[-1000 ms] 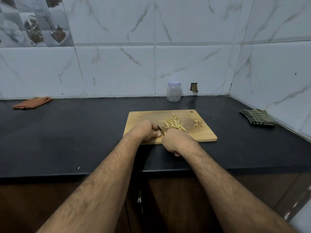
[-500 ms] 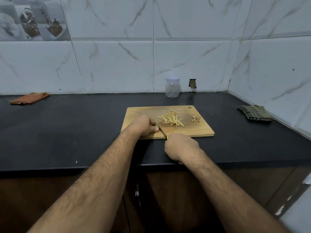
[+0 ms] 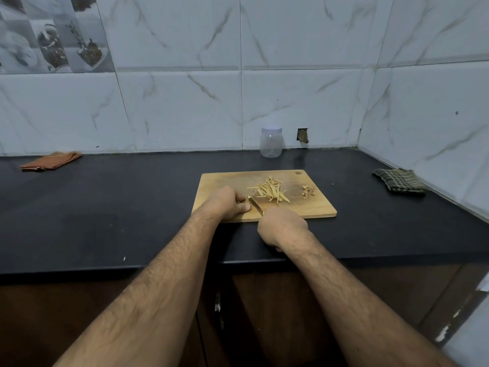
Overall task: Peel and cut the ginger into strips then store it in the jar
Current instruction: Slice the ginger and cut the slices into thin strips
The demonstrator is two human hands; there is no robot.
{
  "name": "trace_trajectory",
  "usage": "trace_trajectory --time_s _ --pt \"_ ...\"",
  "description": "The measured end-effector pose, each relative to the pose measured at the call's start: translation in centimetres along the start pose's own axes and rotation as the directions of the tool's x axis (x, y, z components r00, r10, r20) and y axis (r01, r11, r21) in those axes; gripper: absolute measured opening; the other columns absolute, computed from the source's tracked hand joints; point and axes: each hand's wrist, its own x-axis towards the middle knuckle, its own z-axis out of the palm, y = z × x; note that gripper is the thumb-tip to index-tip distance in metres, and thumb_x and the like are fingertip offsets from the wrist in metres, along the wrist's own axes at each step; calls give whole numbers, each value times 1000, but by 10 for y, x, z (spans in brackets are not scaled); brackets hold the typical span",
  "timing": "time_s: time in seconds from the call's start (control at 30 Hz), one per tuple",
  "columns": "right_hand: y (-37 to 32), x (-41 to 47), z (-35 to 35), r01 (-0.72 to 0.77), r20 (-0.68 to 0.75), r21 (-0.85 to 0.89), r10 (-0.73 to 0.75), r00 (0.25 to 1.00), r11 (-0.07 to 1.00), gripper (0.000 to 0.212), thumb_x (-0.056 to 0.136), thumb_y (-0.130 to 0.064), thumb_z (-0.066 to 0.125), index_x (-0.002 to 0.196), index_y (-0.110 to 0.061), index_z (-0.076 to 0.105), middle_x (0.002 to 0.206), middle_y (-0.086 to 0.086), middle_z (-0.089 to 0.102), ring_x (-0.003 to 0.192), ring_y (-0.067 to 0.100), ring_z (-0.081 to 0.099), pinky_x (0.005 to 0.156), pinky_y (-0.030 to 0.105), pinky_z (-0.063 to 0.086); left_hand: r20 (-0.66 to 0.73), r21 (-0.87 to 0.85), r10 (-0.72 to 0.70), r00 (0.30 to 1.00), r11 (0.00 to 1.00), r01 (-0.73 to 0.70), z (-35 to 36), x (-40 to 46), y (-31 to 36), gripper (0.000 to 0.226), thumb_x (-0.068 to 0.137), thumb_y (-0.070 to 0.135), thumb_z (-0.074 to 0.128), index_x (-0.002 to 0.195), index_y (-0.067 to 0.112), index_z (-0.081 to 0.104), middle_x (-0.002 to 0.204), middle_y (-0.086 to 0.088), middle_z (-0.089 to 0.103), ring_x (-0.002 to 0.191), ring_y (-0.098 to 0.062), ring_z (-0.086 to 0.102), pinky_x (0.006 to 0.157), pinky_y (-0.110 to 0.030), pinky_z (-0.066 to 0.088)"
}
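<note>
Our right hand, low center of the frame, is curled tight round the knife handle; the blade sticks out up & left over the board. Our left hand, just left of the blade, sits on the cutting board w/ fingers curled down. It may be pinning a bit of ginger, but we can't tell, the fingers hide it.

Just past the blade, mid board, lies a pile of ginger strips, thin & yellow. A small heap of peel bits sits near the board's right side, apart from the strips.

The board lies on the black counter. The jar, clear w/ a pale lid on, stands behind the board by the wall, center of frame, well apart from the strips.

An orange cloth lies far left. A green check cloth lies far right.
</note>
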Motion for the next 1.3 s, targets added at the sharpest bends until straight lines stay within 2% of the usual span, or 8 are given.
trace_trajectory --time_s 0.13,0.23,0.3,0.47,0.77,1.1,1.2,1.3 --pt "-1 3 -1 14 -16 40 -14 1000 999 12 96 -17 47 98 -14 59 101 7 66 93 26 66 78 35 55 33 8 6 999 1000 -6 -1 3 -2 35 95 33 64 125 13 68 127 -2 65 120 -23 57 104 -35 43" --pt "-6 7 -2 22 -21 52 -20 1000 998 9 96 -16 47 90 -13 53 91 7 64 84 27 64 72 33 52 28 9 15 1000 1000 -15 1 8 -6 25 93 33 67 107 13 73 111 -3 70 108 -24 61 96 -37 48" --pt "-9 9 -1 26 -21 60 -24 999 998 8 96 -15 48 91 -12 54 94 8 65 82 26 63 71 33 52 18 -6 19 1000 1000 -18 2 9 -7 17 92 32 68 99 17 74 106 -2 70 104 -23 62 91 -35 47" --pt "-12 12 1 33 -27 54 -31 999 998 19 96 -15 48 108 -10 62 106 10 68 82 25 61 76 35 54 17 -10 24 1000 1000 -24 2 9 -7 19 92 31 69 107 21 75 107 0 70 103 -21 61 93 -34 48" --pt "-12 12 2 38 -41 42 -37 998 998 21 99 -19 48 112 -10 63 106 8 67 92 25 67 72 34 54 18 -4 14 1000 1000 -14 2 10 -7 31 93 32 68 121 21 72 114 1 69 109 -20 60 99 -35 47" --pt "-13 12 2 30 -31 22 -30 999 999 23 99 -21 49 116 -11 62 109 8 66 95 25 67 79 36 57 -12 -42 -1 1000 999 1 4 9 -10 25 89 33 72 109 18 76 105 1 72 103 -20 63 93 -36 50" --pt "-13 11 1 28 -42 18 -27 999 999 24 99 -19 48 117 -12 62 110 8 66 96 25 66 77 35 55 -37 -70 -9 999 998 6 4 6 -9 24 89 32 73 108 17 74 103 6 66 100 -16 58 90 -29 43" --pt "-13 11 0 23 -42 19 -22 999 1000 24 99 -17 47 115 -10 63 108 8 67 95 25 65 76 34 52 -72 -95 -24 997 995 17 5 4 -9 36 89 32 73 118 12 70 123 -5 68 111 -19 58 97 -30 42"
